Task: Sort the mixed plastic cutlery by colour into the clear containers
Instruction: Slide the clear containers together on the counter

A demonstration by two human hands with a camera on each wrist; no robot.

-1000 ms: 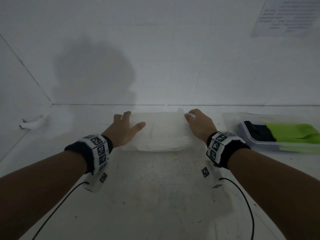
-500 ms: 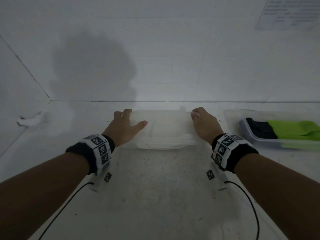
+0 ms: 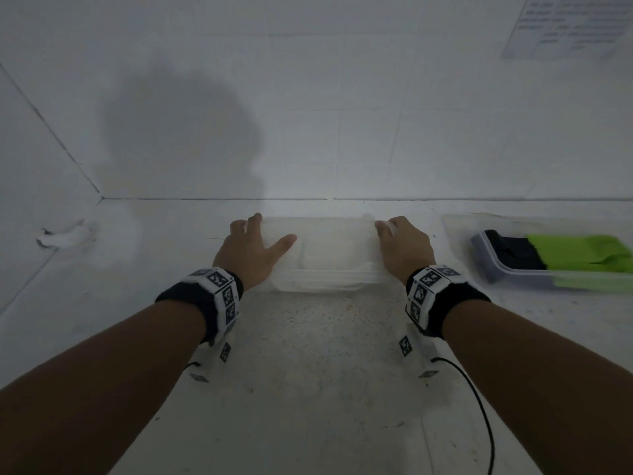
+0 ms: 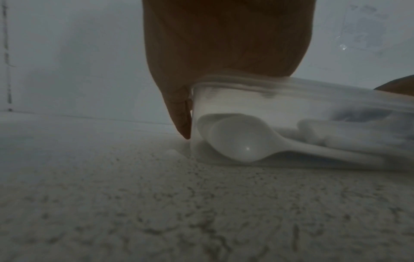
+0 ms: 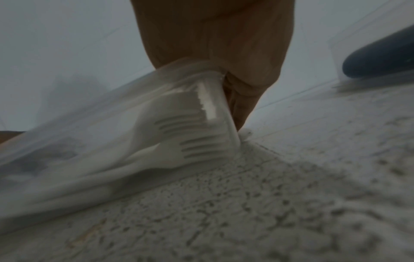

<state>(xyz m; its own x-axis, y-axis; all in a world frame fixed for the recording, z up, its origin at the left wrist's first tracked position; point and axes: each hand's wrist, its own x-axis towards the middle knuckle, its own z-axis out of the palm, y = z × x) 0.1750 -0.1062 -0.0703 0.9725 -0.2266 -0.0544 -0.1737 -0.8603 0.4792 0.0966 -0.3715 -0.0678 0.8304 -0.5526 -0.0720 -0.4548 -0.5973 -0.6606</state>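
Observation:
A clear container (image 3: 329,248) of white cutlery (image 3: 325,282) lies on the white surface in front of me. My left hand (image 3: 253,248) grips its left end, thumb across the top and fingers over the far edge. My right hand (image 3: 404,248) grips the right end with curled fingers. In the left wrist view a white spoon (image 4: 237,143) shows through the container (image 4: 268,92) wall below my left hand (image 4: 224,44). The right wrist view shows white forks (image 5: 197,147) inside the container (image 5: 156,88) under my right hand (image 5: 224,44).
At the right stands a second clear container (image 3: 513,282) with black cutlery (image 3: 510,252) and green cutlery (image 3: 582,255). The white wall runs just behind both. A white scrap (image 3: 65,236) lies at the far left. Wrist cables (image 3: 479,406) trail toward me.
Both hands keep their hold on the container's ends. Only the head view has drifted slightly; the container has not visibly moved against the wall line.

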